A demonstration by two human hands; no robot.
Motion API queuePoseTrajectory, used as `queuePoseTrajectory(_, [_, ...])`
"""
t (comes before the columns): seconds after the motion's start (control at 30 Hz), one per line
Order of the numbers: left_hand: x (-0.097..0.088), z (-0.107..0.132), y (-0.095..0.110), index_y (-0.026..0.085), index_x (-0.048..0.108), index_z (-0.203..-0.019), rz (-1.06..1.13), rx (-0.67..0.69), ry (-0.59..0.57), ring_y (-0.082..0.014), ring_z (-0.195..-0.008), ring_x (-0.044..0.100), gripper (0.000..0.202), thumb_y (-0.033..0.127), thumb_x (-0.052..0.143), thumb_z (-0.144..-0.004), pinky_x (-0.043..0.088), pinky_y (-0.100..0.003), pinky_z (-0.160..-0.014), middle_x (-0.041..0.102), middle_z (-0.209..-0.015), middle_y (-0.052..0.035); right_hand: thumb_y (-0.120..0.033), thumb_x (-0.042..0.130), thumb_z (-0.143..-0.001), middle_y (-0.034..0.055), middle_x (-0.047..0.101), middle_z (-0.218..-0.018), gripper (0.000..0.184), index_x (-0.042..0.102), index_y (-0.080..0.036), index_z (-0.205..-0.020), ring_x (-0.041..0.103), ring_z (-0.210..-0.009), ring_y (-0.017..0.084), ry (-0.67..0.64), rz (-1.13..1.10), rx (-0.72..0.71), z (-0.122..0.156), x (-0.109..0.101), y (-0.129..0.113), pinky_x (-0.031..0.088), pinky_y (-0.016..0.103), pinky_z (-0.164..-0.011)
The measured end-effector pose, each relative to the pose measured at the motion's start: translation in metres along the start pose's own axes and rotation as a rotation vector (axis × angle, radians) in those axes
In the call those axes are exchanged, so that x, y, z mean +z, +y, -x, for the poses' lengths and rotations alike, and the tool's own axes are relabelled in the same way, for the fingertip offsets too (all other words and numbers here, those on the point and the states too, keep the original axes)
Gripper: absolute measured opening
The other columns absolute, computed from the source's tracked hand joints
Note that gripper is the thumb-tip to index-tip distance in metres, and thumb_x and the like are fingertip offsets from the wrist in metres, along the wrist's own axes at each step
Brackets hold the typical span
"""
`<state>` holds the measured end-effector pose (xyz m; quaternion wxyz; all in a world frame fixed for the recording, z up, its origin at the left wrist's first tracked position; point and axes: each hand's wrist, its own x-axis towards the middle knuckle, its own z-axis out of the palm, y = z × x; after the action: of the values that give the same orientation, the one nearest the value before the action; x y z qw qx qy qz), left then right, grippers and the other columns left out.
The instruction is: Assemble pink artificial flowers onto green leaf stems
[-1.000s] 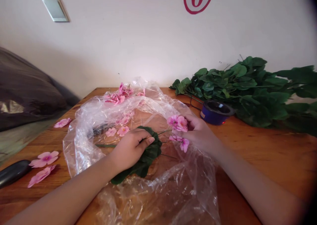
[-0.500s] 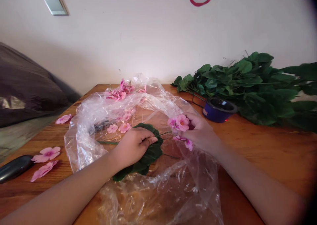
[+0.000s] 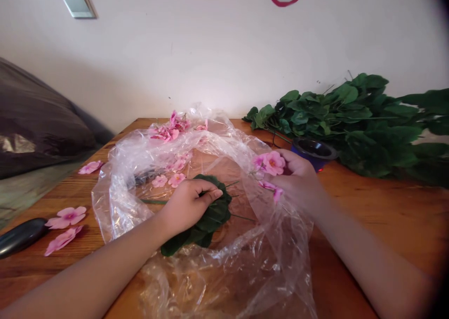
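Head view. L hand (image 3: 187, 204): closed on green leaf sprig (image 3: 206, 218), centre, atop plastic bag (image 3: 224, 263). R hand (image 3: 298, 178), 3 o'clock of sprig: pinching pink blossoms (image 3: 271, 163). Risk, prob.: blossoms slip from loose pinch; elbow knocks blue cup (image 3: 315, 149) at 1 o'clock.

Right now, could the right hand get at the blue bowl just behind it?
Probably yes: the blue bowl sits right beyond the right hand with nothing visible between them, but that hand is already closed on pink flowers.

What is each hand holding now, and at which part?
The left hand grips the green leaf cluster at its upper edge, where thin stems come out. The right hand holds pink blossoms from behind, at their bases.
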<state>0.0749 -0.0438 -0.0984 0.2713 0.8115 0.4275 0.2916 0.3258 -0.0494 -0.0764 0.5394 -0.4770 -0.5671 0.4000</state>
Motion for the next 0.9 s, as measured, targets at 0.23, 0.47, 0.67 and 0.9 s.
queuePoseTrajectory(0.23, [-0.001, 0.000, 0.001, 0.017, 0.068, -0.074, 0.043, -0.047, 0.024, -0.0128, -0.067, 0.057, 0.030, 0.036, 0.054, -0.092, 0.043, -0.024, -0.062, 0.064, -0.071, 0.0011, -0.024, 0.088, -0.055, 0.0027, 0.069, -0.086, 0.037, 0.071, -0.021, -0.087, 0.064, -0.073, 0.018, 0.033, -0.172, 0.025, -0.006, -0.013, -0.015, 0.059, 0.035, -0.069])
queuePoseTrajectory(0.47, [-0.002, -0.002, 0.001, 0.018, 0.068, -0.072, 0.028, -0.048, 0.041, -0.0124, -0.064, 0.055, 0.033, 0.041, 0.054, -0.092, 0.042, -0.024, -0.060, 0.061, -0.067, 0.0021, -0.024, 0.087, -0.058, 0.0030, 0.070, -0.088, 0.041, 0.073, -0.020, -0.096, 0.065, -0.073, 0.017, -0.110, -0.069, 0.034, -0.008, -0.026, -0.016, 0.056, 0.031, -0.066])
queuePoseTrajectory(0.67, [-0.004, -0.002, 0.001, 0.020, 0.071, -0.079, -0.015, -0.093, 0.136, -0.0152, -0.068, 0.061, 0.031, 0.041, 0.054, -0.093, 0.045, -0.026, -0.064, 0.068, -0.071, 0.0016, -0.032, 0.086, -0.061, 0.0086, 0.059, -0.116, 0.047, 0.074, -0.023, -0.105, 0.061, -0.101, 0.024, -0.237, 0.296, -0.145, -0.009, -0.032, -0.019, 0.055, 0.034, -0.075])
queuePoseTrajectory(0.9, [-0.008, -0.004, -0.004, 0.023, 0.070, -0.097, -0.086, -0.096, 0.346, -0.0198, -0.088, 0.066, 0.022, 0.041, 0.060, -0.089, 0.049, -0.032, -0.080, 0.073, -0.096, -0.0014, -0.030, 0.073, -0.078, 0.0021, 0.053, -0.094, 0.019, 0.069, -0.030, -0.097, 0.053, -0.083, 0.017, -0.181, -0.061, -0.372, 0.003, -0.029, -0.033, 0.048, 0.034, -0.075])
